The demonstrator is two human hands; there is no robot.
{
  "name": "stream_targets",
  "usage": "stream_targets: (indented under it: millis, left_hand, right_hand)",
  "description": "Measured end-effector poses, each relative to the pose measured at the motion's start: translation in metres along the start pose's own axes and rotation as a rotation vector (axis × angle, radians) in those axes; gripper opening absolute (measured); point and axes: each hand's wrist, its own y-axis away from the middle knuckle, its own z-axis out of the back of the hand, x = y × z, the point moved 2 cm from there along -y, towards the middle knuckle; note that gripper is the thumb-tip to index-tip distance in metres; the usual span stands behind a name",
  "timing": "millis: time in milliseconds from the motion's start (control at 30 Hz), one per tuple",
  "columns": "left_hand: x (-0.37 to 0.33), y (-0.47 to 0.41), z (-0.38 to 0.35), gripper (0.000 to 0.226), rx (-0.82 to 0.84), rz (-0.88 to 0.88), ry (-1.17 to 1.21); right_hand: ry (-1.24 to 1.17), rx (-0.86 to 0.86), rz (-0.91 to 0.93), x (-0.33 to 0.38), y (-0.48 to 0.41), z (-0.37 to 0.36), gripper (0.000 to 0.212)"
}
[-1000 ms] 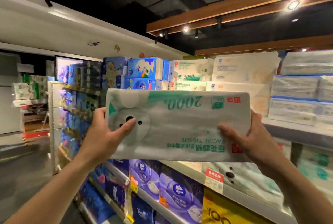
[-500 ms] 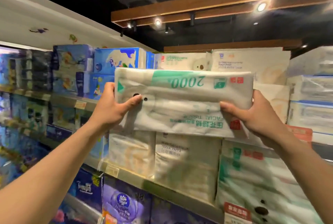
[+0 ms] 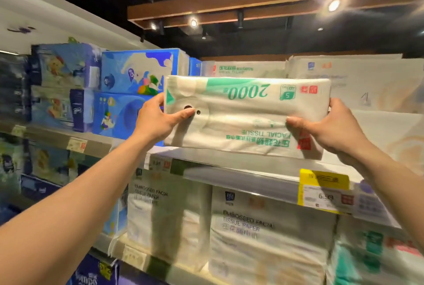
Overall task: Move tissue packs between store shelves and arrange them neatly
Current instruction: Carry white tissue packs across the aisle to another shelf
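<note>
A green-and-white tissue pack, its print upside down, is held lengthwise at the level of the upper shelf, with its lower edge just above the shelf lip; whether it is touching the shelf cannot be told. The pack is gripped at its left end by the left hand, the thumb laid across the front face and the fingers hidden behind. The right end is gripped the same way by the right hand. The pack is judged to be light and soft: the film wrap is seen to crease and dent under the thumbs, and it is likely a little slippery, so the two short ends are thought the best places to hold it and keep it level. Blue packs are stacked to the left, white packs stand behind, and embossed packs fill the shelf below, beside a yellow price tag. Compared with a second ago, the pack has been carried from the open aisle up to the shelf, and the two-handed grip is unchanged.
</note>
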Motion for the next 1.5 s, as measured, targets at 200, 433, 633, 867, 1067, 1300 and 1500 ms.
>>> stream_targets:
  millis: [200, 433, 633, 867, 1067, 1300, 1500]
  left_hand:
    - [0.04, -0.041, -0.014, 0.061, 0.09, 0.002, -0.141]
    - [0.072, -0.068, -0.027, 0.088, 0.092, -0.121, -0.527]
    - [0.073, -0.083, -0.042, 0.092, -0.041, -0.286, -0.828]
    - [0.067, -0.1, -0.067, 0.07, 0.142, -0.272, -0.89]
    - [0.07, -0.112, -0.093, 0.059, 0.214, -0.187, -0.844]
    - [0.071, -0.117, -0.111, 0.044, 0.312, -0.162, -0.855]
    - [0.049, -0.101, -0.098, 0.05, 0.364, -0.143, -0.827]
  right_hand:
    - [0.18, 0.029, -0.103, -0.01, -0.018, -0.039, 0.11]
    - [0.459, 0.041, -0.159, -0.018, -0.019, -0.07, 0.091]
    - [0.83, 0.084, -0.218, -0.005, -0.029, -0.077, 0.101]
    - [1.096, 0.114, -0.211, -0.004, -0.053, -0.086, 0.076]
    - [1.15, 0.145, -0.161, -0.011, -0.076, -0.092, 0.085]
    - [1.299, 0.157, -0.049, -0.007, -0.084, -0.098, 0.078]
    - [1.112, 0.21, -0.111, 0.005, -0.081, -0.079, 0.055]
